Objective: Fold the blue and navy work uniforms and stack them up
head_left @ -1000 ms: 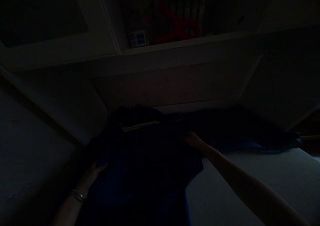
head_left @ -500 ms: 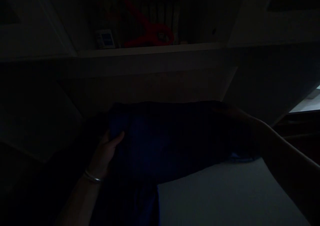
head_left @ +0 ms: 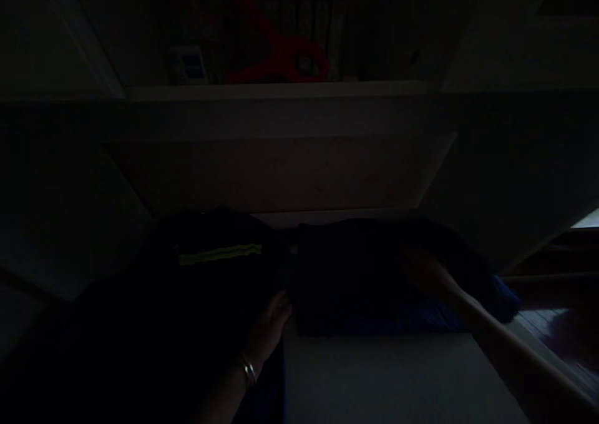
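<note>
The picture is very dark. A folded dark blue garment (head_left: 355,286) lies across a pale surface in front of me, its exact kind unclear. At its left edge, my left hand (head_left: 274,318), with a bracelet at the wrist, has its fingers curled in and closed against the fabric. My right hand (head_left: 416,268) rests on top of the same garment toward its right side, fingers stretched out and partly lost in shadow. Left of it lies a larger dark garment (head_left: 210,299) with a yellow-green stripe; its outline is hard to make out.
A shelf (head_left: 281,91) runs above, holding a red clamp-like tool (head_left: 285,62) and a small white-and-blue box (head_left: 189,65). Side panels stand left and right. The pale surface (head_left: 374,374) shows at the front, with brighter floor at far right.
The blue garment has come down from between my hands onto the surface, further right. My left hand has moved right and down. The striped dark garment has come into sight.
</note>
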The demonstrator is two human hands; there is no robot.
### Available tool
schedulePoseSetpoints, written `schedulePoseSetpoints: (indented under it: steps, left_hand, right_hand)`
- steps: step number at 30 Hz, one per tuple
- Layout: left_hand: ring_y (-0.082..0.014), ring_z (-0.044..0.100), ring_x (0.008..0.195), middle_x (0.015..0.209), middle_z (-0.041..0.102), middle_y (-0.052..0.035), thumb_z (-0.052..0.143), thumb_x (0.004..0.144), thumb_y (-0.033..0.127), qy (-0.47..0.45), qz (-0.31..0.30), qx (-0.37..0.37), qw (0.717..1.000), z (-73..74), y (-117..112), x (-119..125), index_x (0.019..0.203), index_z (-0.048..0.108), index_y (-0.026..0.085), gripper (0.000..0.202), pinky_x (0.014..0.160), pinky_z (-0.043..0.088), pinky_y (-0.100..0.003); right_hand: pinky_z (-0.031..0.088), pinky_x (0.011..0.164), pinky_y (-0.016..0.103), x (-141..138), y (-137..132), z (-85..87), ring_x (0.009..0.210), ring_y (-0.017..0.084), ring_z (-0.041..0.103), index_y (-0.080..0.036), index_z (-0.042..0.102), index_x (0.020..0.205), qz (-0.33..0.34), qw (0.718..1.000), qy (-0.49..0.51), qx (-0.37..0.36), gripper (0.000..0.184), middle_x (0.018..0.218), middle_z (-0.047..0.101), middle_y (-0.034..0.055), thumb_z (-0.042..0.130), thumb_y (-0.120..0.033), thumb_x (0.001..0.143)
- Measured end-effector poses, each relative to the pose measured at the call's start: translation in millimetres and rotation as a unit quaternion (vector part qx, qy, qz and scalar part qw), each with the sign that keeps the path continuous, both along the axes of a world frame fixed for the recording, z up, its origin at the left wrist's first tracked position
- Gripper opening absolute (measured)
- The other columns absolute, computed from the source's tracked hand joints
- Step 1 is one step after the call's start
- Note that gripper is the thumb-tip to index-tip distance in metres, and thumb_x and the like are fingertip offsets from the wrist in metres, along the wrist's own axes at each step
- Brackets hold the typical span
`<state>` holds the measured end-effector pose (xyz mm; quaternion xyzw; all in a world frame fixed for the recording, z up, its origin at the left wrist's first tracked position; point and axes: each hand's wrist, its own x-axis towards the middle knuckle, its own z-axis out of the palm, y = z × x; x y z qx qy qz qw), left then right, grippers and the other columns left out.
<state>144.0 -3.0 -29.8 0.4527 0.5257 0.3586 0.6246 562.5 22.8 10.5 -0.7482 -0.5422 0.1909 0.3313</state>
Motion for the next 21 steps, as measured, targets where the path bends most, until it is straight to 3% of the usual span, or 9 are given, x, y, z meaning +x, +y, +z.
schedulePoseSetpoints:
  steps: [3, 5, 7, 9, 11, 14, 17, 21]
  left_hand:
    - [-0.0312, 0.046, 0.132, 0.140, 0.055, -0.0135, 0.063, 0.079, 0.054, 0.183, -0.017, 0.106, 0.977, -0.7, -51, -40, 0.126, 0.060, 0.028, 0.054, 0.115, 0.030, -0.046]
    - [-0.0325, 0.044, 0.134, 0.141, 0.054, -0.0116, 0.060, 0.080, 0.057, 0.289, -0.043, 0.149, 0.945, -15.8, -89, -59, 0.129, 0.059, 0.033, 0.055, 0.114, 0.031, -0.049]
    - [-0.0359, 0.046, 0.131, 0.140, 0.055, -0.0132, 0.064, 0.076, 0.058, 0.355, -0.071, 0.167, 0.917, -38.4, -121, -70, 0.132, 0.058, 0.033, 0.061, 0.110, 0.035, -0.052]
    - [-0.0400, 0.049, 0.126, 0.137, 0.057, -0.0160, 0.069, 0.072, 0.055, 0.415, -0.087, 0.174, 0.889, -58.5, -143, -74, 0.131, 0.059, 0.030, 0.065, 0.105, 0.037, -0.056]
    - [-0.0420, 0.050, 0.123, 0.134, 0.058, -0.0182, 0.065, 0.076, 0.051, 0.458, -0.093, 0.165, 0.869, -68.3, -154, -74, 0.127, 0.062, 0.027, 0.056, 0.102, 0.036, -0.059]
    - [-0.0397, 0.054, 0.115, 0.126, 0.062, -0.0187, 0.041, 0.089, 0.039, 0.458, -0.117, 0.146, 0.869, -62.6, -155, -74, 0.112, 0.068, 0.027, 0.037, 0.097, 0.039, -0.060]
    - [-0.0365, 0.057, 0.111, 0.119, 0.064, -0.0189, 0.033, 0.091, 0.036, 0.404, -0.100, 0.140, 0.898, -46.5, -151, -81, 0.101, 0.068, 0.027, 0.038, 0.097, 0.040, -0.057]
    - [-0.0319, 0.059, 0.112, 0.116, 0.065, -0.0186, 0.036, 0.087, 0.057, 0.272, -0.007, 0.084, 0.959, -19.2, -146, -109, 0.104, 0.063, 0.029, 0.042, 0.100, 0.043, -0.046]
  right_hand:
    - [0.001, 0.114, 0.063, -46, -19, -55.0, 0.142, 0.035, 0.029, -0.027, 0.060, 0.127, 0.092, 0.975, -0.191, -0.072, 0.042, 0.151, 0.042, 0.0084, 0.050, -0.028, 0.086]
    - [-0.001, 0.112, 0.068, -61, -30, -78.4, 0.144, 0.034, 0.025, -0.031, 0.057, 0.132, 0.125, 0.936, -0.309, -0.113, 0.049, 0.154, 0.038, 0.0047, 0.043, -0.024, 0.086]
    - [0.003, 0.111, 0.070, -66, -32, -87.0, 0.144, 0.034, 0.026, -0.030, 0.054, 0.135, 0.119, 0.915, -0.364, -0.129, 0.051, 0.154, 0.037, 0.0057, 0.040, -0.025, 0.086]
    - [0.012, 0.111, 0.068, -72, -27, -82.8, 0.140, 0.035, 0.033, -0.026, 0.054, 0.136, 0.098, 0.910, -0.376, -0.143, 0.052, 0.151, 0.041, 0.0096, 0.037, -0.027, 0.088]
    - [0.025, 0.109, 0.063, -88, -20, -70.3, 0.134, 0.035, 0.042, -0.020, 0.055, 0.135, 0.086, 0.919, -0.355, -0.149, 0.051, 0.145, 0.048, 0.0148, 0.035, -0.027, 0.089]
    - [0.038, 0.105, 0.050, -140, -13, -48.9, 0.124, 0.032, 0.052, -0.014, 0.058, 0.130, 0.123, 0.950, -0.271, -0.093, 0.048, 0.135, 0.057, 0.0175, 0.034, -0.031, 0.093]
    - [0.042, 0.102, 0.039, -213, -6, -39.4, 0.117, 0.027, 0.057, -0.018, 0.062, 0.122, 0.175, 0.976, -0.129, -0.022, 0.042, 0.128, 0.062, 0.0130, 0.044, -0.042, 0.092]
    - [0.053, 0.083, 0.032, -296, 23, -47.9, 0.098, 0.022, 0.067, -0.023, 0.054, 0.131, 0.160, 0.974, 0.110, -0.114, 0.049, 0.115, 0.068, 0.0084, 0.054, -0.047, 0.088]
